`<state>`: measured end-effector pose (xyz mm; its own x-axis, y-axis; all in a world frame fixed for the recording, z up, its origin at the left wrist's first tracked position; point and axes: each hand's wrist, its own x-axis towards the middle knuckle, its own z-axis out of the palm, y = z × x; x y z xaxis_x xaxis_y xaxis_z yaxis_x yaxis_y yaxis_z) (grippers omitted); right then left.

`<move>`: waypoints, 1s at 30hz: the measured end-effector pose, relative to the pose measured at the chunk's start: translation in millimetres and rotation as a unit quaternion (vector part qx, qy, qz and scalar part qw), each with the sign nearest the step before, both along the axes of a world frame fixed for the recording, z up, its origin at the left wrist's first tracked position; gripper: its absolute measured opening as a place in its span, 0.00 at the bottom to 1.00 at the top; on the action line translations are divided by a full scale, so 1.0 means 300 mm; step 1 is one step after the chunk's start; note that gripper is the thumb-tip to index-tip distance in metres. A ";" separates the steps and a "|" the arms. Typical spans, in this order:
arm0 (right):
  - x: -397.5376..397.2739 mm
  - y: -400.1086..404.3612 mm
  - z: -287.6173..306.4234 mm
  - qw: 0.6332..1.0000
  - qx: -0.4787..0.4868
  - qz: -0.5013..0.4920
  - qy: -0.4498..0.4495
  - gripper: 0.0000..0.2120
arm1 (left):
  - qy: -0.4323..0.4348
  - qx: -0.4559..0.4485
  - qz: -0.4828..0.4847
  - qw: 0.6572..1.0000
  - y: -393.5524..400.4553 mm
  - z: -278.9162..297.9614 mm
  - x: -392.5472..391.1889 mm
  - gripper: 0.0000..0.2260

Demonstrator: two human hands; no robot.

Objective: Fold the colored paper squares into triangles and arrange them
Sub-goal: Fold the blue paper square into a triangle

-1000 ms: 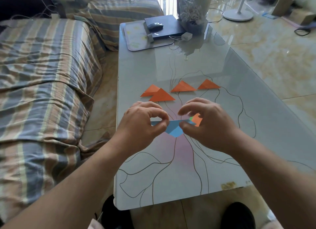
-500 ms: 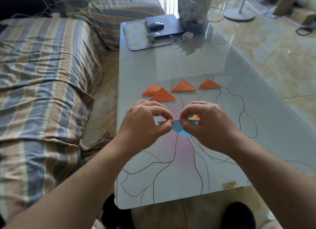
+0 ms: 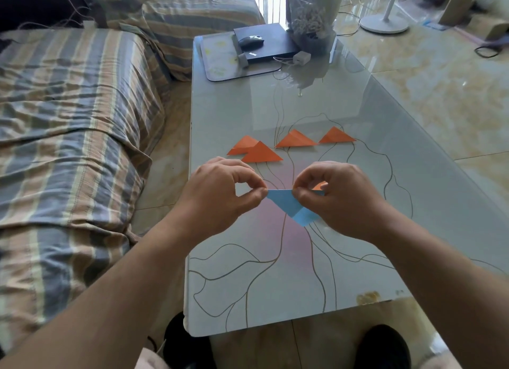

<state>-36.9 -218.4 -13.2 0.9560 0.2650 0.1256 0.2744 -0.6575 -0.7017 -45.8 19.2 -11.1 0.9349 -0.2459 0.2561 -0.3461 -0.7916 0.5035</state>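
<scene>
Above the near half of the glass counter (image 3: 413,176), both hands hold a blue paper (image 3: 286,204) folded into a downward-pointing triangle. The left hand (image 3: 220,198) pinches its left corner between thumb and forefinger; the right hand (image 3: 341,198) pinches the top edge toward the right corner, fingers curled. A bit of orange paper (image 3: 319,187) shows behind the right fingers. Farther away on the counter lie four orange triangles (image 3: 296,140) in a row, the two leftmost overlapping. A striped sofa (image 3: 68,120) stands left.
</scene>
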 end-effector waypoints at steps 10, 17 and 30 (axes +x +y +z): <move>0.014 -0.017 0.003 0.984 0.133 -0.034 0.114 0.09 | 0.072 -0.158 0.050 0.983 0.031 0.022 0.001 0.07; -0.009 0.026 -0.017 0.989 0.111 0.025 0.096 0.06 | 0.051 -0.059 -0.021 0.997 -0.062 -0.017 -0.037 0.05; 0.019 -0.034 0.005 0.996 0.067 0.000 0.058 0.08 | 0.073 -0.105 0.005 0.992 -0.024 0.004 -0.017 0.02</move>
